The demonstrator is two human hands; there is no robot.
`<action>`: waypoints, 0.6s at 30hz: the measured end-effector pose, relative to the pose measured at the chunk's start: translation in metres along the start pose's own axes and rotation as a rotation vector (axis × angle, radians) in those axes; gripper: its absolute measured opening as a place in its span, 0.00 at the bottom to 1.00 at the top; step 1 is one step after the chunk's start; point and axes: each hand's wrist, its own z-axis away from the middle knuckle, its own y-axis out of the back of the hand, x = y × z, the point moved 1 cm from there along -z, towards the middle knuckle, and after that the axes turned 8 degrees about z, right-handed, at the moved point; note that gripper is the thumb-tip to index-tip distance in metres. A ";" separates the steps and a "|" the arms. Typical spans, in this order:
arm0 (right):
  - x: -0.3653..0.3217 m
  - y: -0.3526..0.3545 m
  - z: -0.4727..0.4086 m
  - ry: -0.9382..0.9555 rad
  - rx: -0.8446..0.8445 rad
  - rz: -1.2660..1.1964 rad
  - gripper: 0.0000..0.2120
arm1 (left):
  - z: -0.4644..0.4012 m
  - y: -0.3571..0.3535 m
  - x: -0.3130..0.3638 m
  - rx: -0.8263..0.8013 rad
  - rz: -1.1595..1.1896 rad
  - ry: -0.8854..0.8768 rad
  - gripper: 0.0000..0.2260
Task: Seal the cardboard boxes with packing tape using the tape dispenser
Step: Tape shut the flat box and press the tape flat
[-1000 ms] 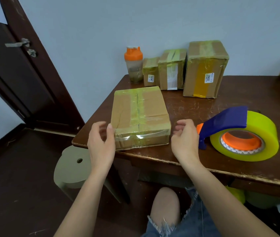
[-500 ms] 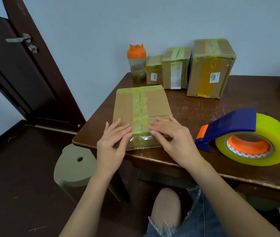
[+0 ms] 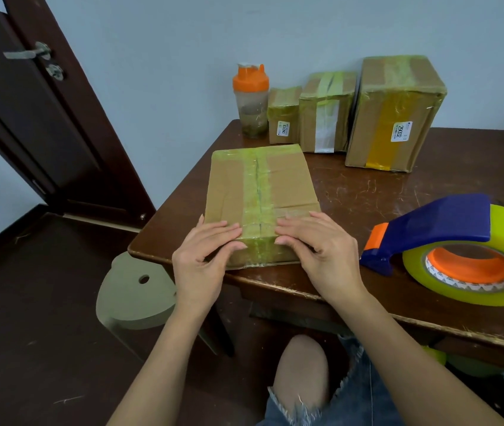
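Note:
A flat cardboard box (image 3: 287, 186) lies at the near left corner of the dark wooden table (image 3: 367, 195), with greenish tape along its centre seam and over its near edge. My left hand (image 3: 203, 262) and my right hand (image 3: 321, 250) both press on the near end of this box, fingers fairly straight over the taped edge, fingertips pointing toward the seam. The tape dispenser (image 3: 447, 241), blue with an orange tip and a large yellow-green roll, rests on the table to the right of my right hand, untouched.
Three taped boxes stand along the wall: a small one (image 3: 283, 118), a medium one (image 3: 326, 112) and a tall one (image 3: 393, 112). An orange-capped shaker bottle (image 3: 250, 99) stands left of them. A grey stool (image 3: 137, 293) sits beside the table; a dark door (image 3: 29, 112) is at left.
Both hands came from beside the box onto its near end, and now sit closer to the near edge, pressing over the tape. The dispenser has not moved.

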 end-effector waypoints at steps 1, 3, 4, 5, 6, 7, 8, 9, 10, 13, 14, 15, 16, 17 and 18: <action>-0.001 -0.001 0.000 -0.001 0.015 -0.002 0.10 | 0.000 0.000 0.000 0.004 0.009 0.010 0.07; -0.002 -0.001 0.001 -0.020 0.026 -0.002 0.07 | -0.001 0.000 0.001 -0.007 0.005 0.027 0.06; -0.004 0.000 0.000 -0.033 0.025 0.006 0.06 | 0.000 0.000 0.001 -0.014 -0.006 0.032 0.07; -0.006 0.001 0.000 -0.042 0.020 0.024 0.06 | 0.000 0.000 0.002 -0.021 -0.020 0.038 0.08; -0.008 0.003 -0.001 -0.046 0.012 0.050 0.07 | 0.000 0.000 0.004 -0.028 -0.032 0.047 0.10; -0.012 0.003 -0.002 -0.048 0.002 0.081 0.10 | 0.001 -0.002 0.005 -0.031 -0.039 0.060 0.12; -0.015 0.003 -0.003 -0.049 -0.006 0.114 0.12 | 0.002 -0.004 0.007 -0.031 -0.042 0.072 0.14; -0.017 0.001 -0.004 -0.050 -0.004 0.145 0.14 | 0.002 -0.006 0.008 -0.028 -0.044 0.079 0.14; -0.019 -0.001 -0.005 -0.053 0.006 0.165 0.15 | 0.001 -0.009 0.009 -0.023 -0.048 0.079 0.13; -0.018 -0.005 -0.006 -0.063 0.017 0.165 0.12 | -0.001 -0.012 0.009 -0.004 -0.038 0.075 0.09; -0.017 -0.004 -0.006 -0.057 0.001 0.159 0.11 | -0.001 -0.012 0.010 0.002 -0.031 0.074 0.09; -0.015 -0.002 -0.006 -0.051 -0.019 0.141 0.10 | -0.002 -0.011 0.010 0.005 -0.026 0.074 0.08; -0.011 0.001 -0.007 -0.054 -0.042 0.104 0.09 | -0.002 -0.010 0.009 0.004 -0.023 0.076 0.08; -0.006 0.005 -0.006 -0.068 -0.063 0.056 0.09 | -0.002 -0.009 0.009 0.002 -0.018 0.081 0.08; -0.001 0.009 -0.006 -0.087 -0.077 0.016 0.10 | -0.001 -0.008 0.007 0.004 -0.010 0.087 0.09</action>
